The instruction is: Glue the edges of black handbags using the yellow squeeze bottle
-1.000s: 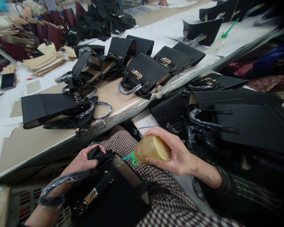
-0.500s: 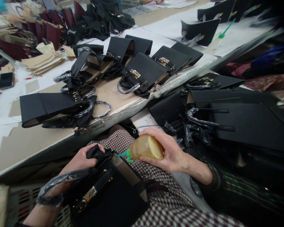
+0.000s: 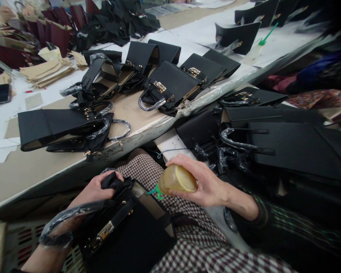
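A black handbag (image 3: 133, 231) with a gold clasp lies across my lap, its open edge showing a tan inside. My left hand (image 3: 102, 187) is closed on the bag's bunched black lining (image 3: 115, 181) at the top. One plastic-wrapped handle (image 3: 57, 225) loops over my left wrist. In my right hand (image 3: 204, 182) is a squeeze bottle (image 3: 170, 180) of yellowish liquid, tipped on its side. Its green nozzle points left at the bag's open edge; whether the tip touches the bag I cannot tell.
Several black handbags (image 3: 170, 83) lie on the worktable (image 3: 130, 142) ahead. More black bags (image 3: 295, 148) are piled at my right. Tan sheets (image 3: 45, 72) are stacked at the far left, near a phone (image 3: 1, 93). Another green-nozzled bottle (image 3: 254, 53) stands farther back. A plastic crate (image 3: 25, 242) is at lower left.
The bottle in my right hand has moved slightly right, its nozzle drawing away from the lining toward the bag's tan edge. My left hand keeps its hold. The whole view has shifted slightly.
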The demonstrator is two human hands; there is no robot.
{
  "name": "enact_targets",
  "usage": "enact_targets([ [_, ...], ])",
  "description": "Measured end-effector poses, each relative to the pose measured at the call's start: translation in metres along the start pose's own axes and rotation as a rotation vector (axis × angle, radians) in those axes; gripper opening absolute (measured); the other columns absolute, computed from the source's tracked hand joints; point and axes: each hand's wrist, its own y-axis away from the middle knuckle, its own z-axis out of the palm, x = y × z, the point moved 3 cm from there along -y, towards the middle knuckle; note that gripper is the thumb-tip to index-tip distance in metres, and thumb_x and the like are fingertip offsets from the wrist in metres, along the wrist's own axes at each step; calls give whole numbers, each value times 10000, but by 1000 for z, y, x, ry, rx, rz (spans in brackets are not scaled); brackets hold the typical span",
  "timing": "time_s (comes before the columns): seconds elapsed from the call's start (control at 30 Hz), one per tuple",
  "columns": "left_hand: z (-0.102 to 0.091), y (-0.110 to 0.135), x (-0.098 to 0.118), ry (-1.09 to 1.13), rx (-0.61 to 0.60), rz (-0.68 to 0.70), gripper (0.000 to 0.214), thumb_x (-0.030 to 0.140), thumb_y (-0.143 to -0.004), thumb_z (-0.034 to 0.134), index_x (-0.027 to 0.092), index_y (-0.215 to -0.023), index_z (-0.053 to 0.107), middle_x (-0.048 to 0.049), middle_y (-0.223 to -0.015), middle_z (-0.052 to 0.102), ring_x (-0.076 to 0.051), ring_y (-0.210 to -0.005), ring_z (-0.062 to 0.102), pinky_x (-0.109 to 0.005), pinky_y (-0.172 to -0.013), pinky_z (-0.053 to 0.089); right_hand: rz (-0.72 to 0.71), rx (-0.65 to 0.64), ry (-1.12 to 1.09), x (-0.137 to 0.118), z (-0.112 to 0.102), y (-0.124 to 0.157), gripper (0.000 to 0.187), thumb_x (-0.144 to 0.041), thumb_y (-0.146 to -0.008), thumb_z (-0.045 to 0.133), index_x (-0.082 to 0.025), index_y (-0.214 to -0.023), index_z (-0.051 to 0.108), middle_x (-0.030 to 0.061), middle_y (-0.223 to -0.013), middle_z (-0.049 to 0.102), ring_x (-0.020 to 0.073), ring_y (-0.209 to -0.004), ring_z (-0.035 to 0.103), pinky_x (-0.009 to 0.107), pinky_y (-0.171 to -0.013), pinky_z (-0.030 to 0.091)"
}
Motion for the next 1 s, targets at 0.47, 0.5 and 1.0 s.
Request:
enact_targets([
  [0.47,-1,0,-5,-5,15,-24,332,172,-657,663,194,-988,647,22,-953,601,-161,-838,548,-259,-771,439,108,-200,-7,0,-7,16,478,-460,-914,757,-179,-1241,552,92,-1068,683,233,-920,661,351,-801,532],
  [0.5,0,0,-4,-8,22,-24,336,177,-649,668,192,-984,652,20,-955,601,-161,-833,546,-258,-765,437,113,-216,-11,0,-7,17,468,-458,-913,757,-177,-1230,557,91,-1058,683,232,-912,661,349,-794,533],
  [1.0,6,0,2,-4,52,-1,336,182,-635,696,207,-969,684,15,-935,638,-171,-831,581,-248,-753,471,6,56,25,-1,-9,12,524,-491,-915,764,-199,-1283,531,109,-1104,681,248,-949,677,368,-825,571],
])
